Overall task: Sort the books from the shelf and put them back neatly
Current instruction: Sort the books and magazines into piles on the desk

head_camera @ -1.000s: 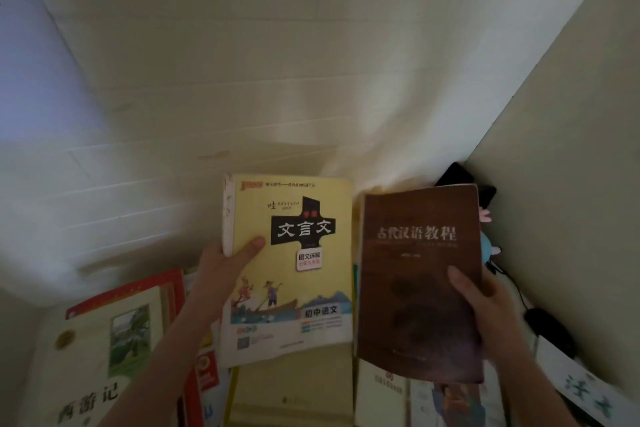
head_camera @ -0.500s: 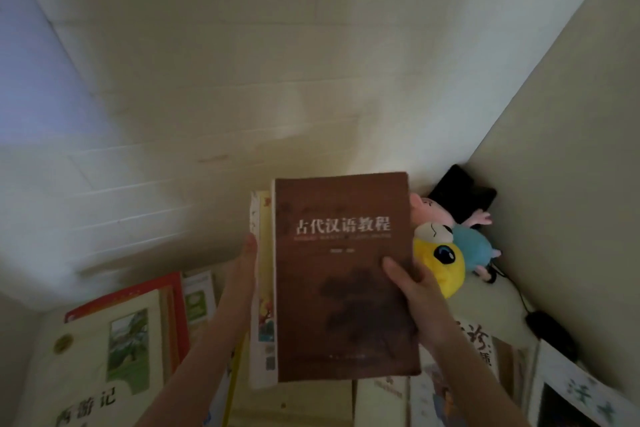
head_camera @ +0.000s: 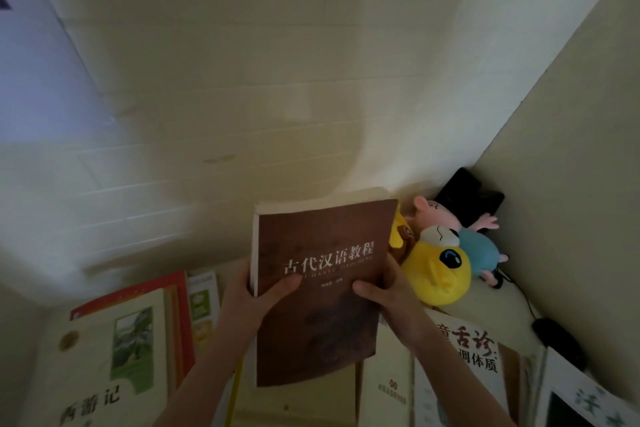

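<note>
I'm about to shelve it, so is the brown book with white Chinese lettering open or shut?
Shut. The brown book shows its whole front cover, with the left hand and right hand gripping its two side edges.

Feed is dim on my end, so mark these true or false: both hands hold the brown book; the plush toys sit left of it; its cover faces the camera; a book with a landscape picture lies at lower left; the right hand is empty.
1. Both hands hold the brown book: true; left hand, right hand.
2. Plush toys sit left of it: false, they are to its right.
3. Cover faces the camera: true.
4. Landscape book at lower left: true.
5. Right hand empty: false, it grips the book's right edge.
</note>
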A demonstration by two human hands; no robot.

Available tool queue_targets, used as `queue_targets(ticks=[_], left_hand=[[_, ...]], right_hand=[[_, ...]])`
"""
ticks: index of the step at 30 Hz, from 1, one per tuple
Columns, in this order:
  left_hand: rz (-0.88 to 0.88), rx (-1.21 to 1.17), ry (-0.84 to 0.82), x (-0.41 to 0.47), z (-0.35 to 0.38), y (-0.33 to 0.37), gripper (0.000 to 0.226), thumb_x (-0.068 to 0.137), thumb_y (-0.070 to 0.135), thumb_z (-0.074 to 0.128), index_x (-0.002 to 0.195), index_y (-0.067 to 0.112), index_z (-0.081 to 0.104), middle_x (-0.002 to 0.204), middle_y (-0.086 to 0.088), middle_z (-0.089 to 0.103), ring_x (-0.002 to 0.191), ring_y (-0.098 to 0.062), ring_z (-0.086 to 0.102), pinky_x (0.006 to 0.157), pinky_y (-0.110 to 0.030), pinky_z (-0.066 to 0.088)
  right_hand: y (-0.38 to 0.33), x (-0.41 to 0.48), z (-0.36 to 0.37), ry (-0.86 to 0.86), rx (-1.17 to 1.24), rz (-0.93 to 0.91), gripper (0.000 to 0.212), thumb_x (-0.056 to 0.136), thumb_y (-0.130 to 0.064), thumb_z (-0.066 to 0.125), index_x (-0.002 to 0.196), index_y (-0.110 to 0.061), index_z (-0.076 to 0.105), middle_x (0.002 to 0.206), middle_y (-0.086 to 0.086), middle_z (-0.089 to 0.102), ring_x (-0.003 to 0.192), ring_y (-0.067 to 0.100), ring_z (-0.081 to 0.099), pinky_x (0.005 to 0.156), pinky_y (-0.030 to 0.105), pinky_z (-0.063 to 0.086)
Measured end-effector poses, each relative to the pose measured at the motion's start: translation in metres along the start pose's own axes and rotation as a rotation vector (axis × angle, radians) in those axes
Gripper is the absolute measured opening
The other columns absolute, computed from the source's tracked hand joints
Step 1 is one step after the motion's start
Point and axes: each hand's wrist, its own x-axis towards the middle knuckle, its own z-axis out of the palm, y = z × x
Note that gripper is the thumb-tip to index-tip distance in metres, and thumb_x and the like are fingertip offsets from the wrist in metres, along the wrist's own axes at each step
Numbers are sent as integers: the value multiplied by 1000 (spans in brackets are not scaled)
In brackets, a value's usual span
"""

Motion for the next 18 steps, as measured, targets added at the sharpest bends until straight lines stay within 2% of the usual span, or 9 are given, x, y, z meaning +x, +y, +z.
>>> queue_targets(ticks=[2,5,7,9,10,12,14,16,18], left_hand=[[22,-8,-30,2,-3,5,67,31,54,84,91,34,64,86,20,73,80,-4,70,64,-20,56],[-1,55,-54,3,-6,1,55,49,52,87,93,34,59,81,28,70,76,0,68,66,-18,56],[-22,92,-6,1,-8,-12,68,45,49,90,102,30,57,83,21,71,79,2,65,65,-17,55],[-36,121,48,-7,-6,-26,88,38,52,81,116,29,47,98,15,65,89,1,62,72,-21,52],[-30,144,68,-10,-4,-32,89,40,51,82,118,32,42,103,16,60,92,2,60,74,-21,50],[-31,150,91,-16,1,-37,76,54,45,85,114,42,38,105,21,56,91,8,56,76,-19,47],[-25,132,105,-14,4,-40,62,56,55,75,108,46,42,106,22,57,93,6,58,81,-25,50],[-14,125,108,-9,5,-40,56,57,63,66,106,44,46,105,18,62,96,-4,62,85,-34,52],[40,133,123,-5,7,-34,48,64,61,65,104,38,50,99,20,65,93,0,63,82,-30,50]], right_hand=[[-5,-6,-1,118,-3,-56,83,57,-31,87,130,-20,50,121,1,66,112,21,62,94,43,52],[2,-17,4,198,-72,-89,78,55,-34,89,123,-26,52,113,-4,68,108,14,63,85,29,55],[12,-24,11,195,-103,-54,67,64,-15,87,115,-35,47,108,-8,66,108,7,61,79,18,53],[18,-28,16,202,-118,-19,67,70,6,77,106,-38,41,107,-17,57,96,-14,59,72,7,48],[18,-28,17,206,-132,-15,65,73,8,74,103,-38,40,106,-19,53,88,-21,56,69,4,46],[18,-25,17,188,-153,-21,61,76,6,72,102,-39,40,105,-20,53,83,-24,55,69,3,46],[18,-20,16,174,-169,-30,58,77,1,72,107,-40,44,107,-20,58,91,-17,58,77,10,50],[17,-17,13,167,-177,-51,59,76,-2,74,112,-40,46,108,-20,63,100,-7,61,83,16,52],[12,-14,11,139,-161,-76,60,74,-9,78,120,-33,48,110,-18,66,104,0,62,84,19,53]])
